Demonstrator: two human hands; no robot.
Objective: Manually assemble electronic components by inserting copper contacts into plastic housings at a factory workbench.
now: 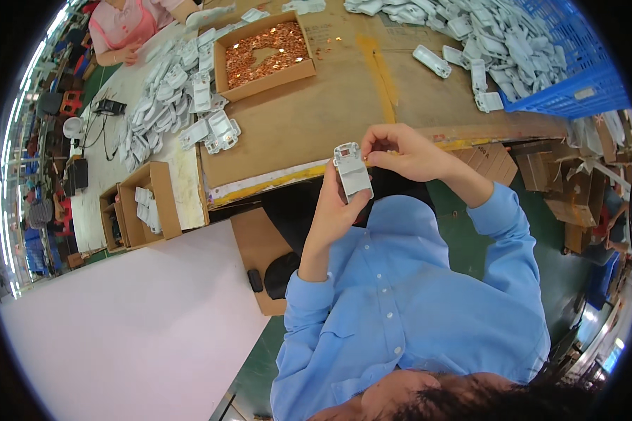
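My left hand (333, 210) holds a white plastic housing part (352, 174) upright in front of my blue shirt, with the thumb against its lower edge. The part has a small reddish window near its top. My right hand (404, 151) is at the part's upper right corner, thumb and forefinger pinched on a tiny copper-coloured piece that I can barely make out. An open cardboard box (221, 67) of small copper pieces stands farther off on the brown table.
Several white housing parts lie heaped left of the box (165, 102) and at the far right (484, 35), spilling from a blue plastic basket (576, 88). Small cardboard boxes (163, 203) stand at the left. A person in a pink top (123, 28) sits at the far left corner.
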